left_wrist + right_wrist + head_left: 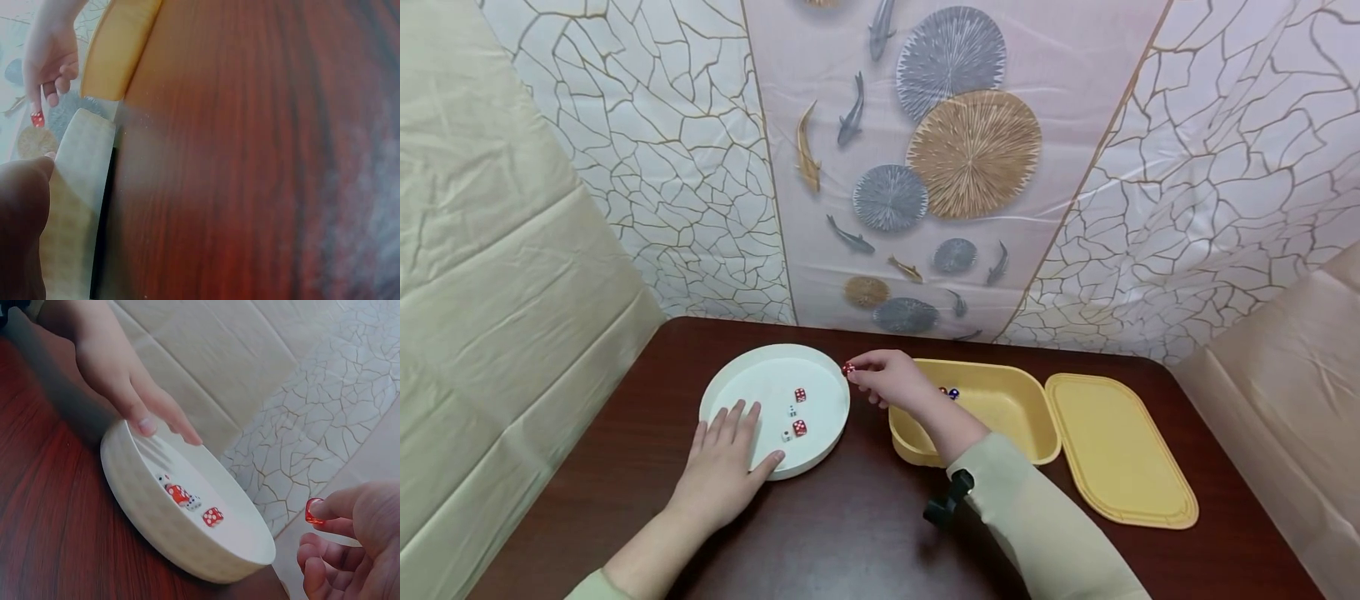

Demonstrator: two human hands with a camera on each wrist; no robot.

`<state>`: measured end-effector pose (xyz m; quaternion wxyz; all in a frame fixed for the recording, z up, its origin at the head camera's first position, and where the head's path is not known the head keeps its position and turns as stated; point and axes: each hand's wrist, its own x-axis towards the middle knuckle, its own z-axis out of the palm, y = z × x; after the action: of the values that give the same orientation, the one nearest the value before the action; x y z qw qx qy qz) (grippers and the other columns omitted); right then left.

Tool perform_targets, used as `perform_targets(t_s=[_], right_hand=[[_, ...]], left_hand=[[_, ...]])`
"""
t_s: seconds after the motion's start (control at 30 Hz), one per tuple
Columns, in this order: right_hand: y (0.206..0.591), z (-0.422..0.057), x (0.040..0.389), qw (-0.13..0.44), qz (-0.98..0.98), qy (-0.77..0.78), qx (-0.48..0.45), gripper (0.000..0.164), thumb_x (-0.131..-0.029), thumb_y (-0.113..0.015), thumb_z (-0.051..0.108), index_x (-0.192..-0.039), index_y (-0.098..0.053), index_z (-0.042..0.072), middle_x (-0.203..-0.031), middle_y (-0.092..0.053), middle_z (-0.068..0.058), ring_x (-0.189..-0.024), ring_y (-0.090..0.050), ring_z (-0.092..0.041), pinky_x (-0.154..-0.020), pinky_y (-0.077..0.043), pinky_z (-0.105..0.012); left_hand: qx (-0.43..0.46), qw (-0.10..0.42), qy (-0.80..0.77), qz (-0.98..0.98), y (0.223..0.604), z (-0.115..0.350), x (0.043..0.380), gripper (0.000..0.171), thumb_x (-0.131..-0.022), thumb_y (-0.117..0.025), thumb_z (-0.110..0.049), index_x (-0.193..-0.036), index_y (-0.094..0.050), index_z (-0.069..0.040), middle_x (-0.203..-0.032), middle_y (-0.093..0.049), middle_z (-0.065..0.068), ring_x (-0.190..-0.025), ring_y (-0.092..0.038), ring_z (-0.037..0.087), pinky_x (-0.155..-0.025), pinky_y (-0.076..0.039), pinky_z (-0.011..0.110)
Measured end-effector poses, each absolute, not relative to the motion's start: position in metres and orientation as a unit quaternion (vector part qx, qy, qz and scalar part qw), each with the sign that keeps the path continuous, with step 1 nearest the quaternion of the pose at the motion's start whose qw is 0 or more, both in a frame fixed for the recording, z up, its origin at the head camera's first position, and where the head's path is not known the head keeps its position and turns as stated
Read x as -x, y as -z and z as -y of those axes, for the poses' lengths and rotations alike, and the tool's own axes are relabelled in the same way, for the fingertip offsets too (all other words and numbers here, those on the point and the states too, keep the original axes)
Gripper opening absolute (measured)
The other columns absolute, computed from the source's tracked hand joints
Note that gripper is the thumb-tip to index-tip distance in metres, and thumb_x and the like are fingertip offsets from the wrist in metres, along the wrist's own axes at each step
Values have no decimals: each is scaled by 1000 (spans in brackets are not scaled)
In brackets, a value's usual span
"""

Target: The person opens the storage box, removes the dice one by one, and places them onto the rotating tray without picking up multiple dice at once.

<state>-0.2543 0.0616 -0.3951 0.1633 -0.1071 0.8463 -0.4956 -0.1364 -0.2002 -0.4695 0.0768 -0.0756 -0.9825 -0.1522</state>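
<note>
Between thumb and fingertips my right hand (891, 379) pinches a red die (848, 368) with white pips, beside the right rim of a round white tray (722, 371). In the right wrist view that die (314, 511) is raised off to the right of the tray. Inside the tray lie two red dice (800, 427) and two small white dice (792, 411). My left hand (722, 467) rests over the tray's near-left rim, fingers straight and spread, thumb along the near edge.
Under my right forearm stands a yellow box (1007, 417) holding a dark blue die (953, 393) and a red one (943, 390). Its yellow lid (1123, 450) lies flat to the right. A patterned cloth wall (887, 250) rises behind the dark wooden table (850, 533).
</note>
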Motion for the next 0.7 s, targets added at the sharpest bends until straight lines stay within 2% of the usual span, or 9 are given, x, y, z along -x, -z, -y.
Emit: perform_targets(t_s=[0.2,0.43,0.7], right_hand=[[395,-48,254,171,-844,496,109,22,-94,-68,22,-114,-74,14,-92,-68,-21,-61,-58,-18,-55,-53,-28],[399,-29,253,166,-856,476,110,19,-93,-70,22,-110,-75,15,-85,-66,-12,-61,-60,-22,-67,-58,-42],[403,-12,251,133,-912,360,147,17,-94,-69,31,-108,-75,24,-87,-63,0,-69,-60,-14,-60,-51,-26]], left_hand=[[75,76,154,982,469,199,136,83,-95,-57,-56,-154,-31,-3,-156,-31,24,-143,-23,46,-115,-12,64],[74,74,151,983,467,200,136,83,-95,-57,-55,-154,-31,-3,-156,-30,25,-144,-23,46,-115,-12,64],[74,74,154,982,467,200,136,82,-95,-58,-54,-154,-31,-3,-155,-31,25,-143,-24,46,-115,-12,64]])
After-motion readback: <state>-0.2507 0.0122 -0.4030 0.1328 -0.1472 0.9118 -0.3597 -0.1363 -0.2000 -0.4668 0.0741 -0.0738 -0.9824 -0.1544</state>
